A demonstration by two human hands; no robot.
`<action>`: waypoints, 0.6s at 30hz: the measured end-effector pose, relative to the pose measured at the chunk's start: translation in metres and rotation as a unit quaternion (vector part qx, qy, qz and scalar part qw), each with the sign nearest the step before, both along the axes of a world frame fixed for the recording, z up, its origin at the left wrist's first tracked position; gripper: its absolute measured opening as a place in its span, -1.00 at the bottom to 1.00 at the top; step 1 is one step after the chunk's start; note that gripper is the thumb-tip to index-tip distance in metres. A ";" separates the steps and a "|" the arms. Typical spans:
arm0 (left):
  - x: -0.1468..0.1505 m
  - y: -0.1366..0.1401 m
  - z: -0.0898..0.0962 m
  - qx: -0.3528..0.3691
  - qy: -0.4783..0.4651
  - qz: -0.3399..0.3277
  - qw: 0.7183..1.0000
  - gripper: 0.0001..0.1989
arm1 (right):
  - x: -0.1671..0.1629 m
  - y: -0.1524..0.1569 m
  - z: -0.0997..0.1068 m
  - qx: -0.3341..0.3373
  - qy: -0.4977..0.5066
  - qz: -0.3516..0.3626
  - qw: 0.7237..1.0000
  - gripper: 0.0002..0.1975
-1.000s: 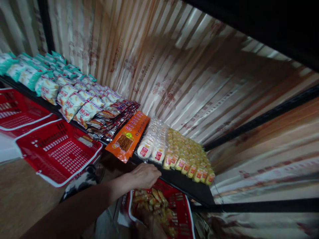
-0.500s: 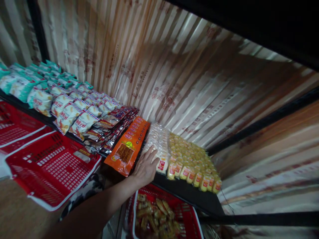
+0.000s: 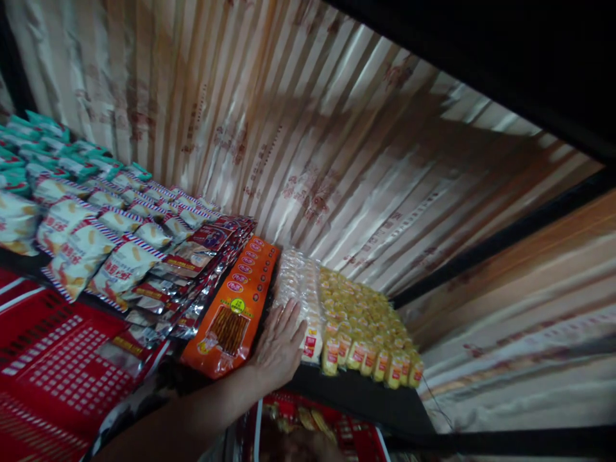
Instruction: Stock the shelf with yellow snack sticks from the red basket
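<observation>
My left hand [image 3: 280, 345] lies with fingers stretched over the front of a row of white wrapped snacks [image 3: 312, 313] on the shelf. Its wrist is beside an orange snack packet [image 3: 231, 314] with a picture of brown sticks. Just right of the white row stand several yellow wrapped snacks [image 3: 357, 353] in tight rows. Low in the frame, over the red basket [image 3: 360, 439] below the shelf, a dim, blurred shape looks like my right hand [image 3: 312, 444]. Its fingers cannot be made out.
White chip bags [image 3: 122, 266] and green-topped bags [image 3: 79, 167] line the shelf's left part, with dark flat packets [image 3: 192, 269] beside them. Another red basket [image 3: 62, 366] stands at lower left. A black shelf edge [image 3: 356, 391] runs along the front; a pleated, printed sheet [image 3: 308, 160] hangs behind.
The view has shifted closer and leftward things appear larger. My left hand stays against the white snacks. A dark hand-like shape has come over the lower basket, covering snacks there.
</observation>
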State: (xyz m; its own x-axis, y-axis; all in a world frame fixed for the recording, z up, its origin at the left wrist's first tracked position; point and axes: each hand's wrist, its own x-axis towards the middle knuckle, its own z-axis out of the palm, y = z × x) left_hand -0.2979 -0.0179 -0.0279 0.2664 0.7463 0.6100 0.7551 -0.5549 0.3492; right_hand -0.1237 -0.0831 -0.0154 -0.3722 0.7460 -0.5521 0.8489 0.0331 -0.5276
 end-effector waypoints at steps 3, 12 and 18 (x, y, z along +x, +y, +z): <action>0.009 0.001 -0.001 0.022 0.022 -0.005 0.999 -0.58 | 0.002 0.026 0.018 0.034 0.049 -0.045 0.997 -0.58; 0.007 0.011 -0.001 0.075 0.078 -0.003 0.994 -0.61 | 0.014 0.126 0.055 0.294 0.165 -0.205 0.919 -0.49; 0.023 0.009 -0.009 0.093 0.098 -0.011 0.991 -0.60 | -0.007 0.191 0.049 0.341 0.092 -0.162 0.921 -0.35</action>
State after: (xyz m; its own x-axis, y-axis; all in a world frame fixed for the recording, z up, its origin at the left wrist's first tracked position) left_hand -0.2745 -0.0089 -0.0374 0.4076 0.6188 0.6715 0.7857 -0.6124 0.0873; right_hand -0.1304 0.1082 0.0334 -0.1099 0.9846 0.1361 0.7706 0.1709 -0.6140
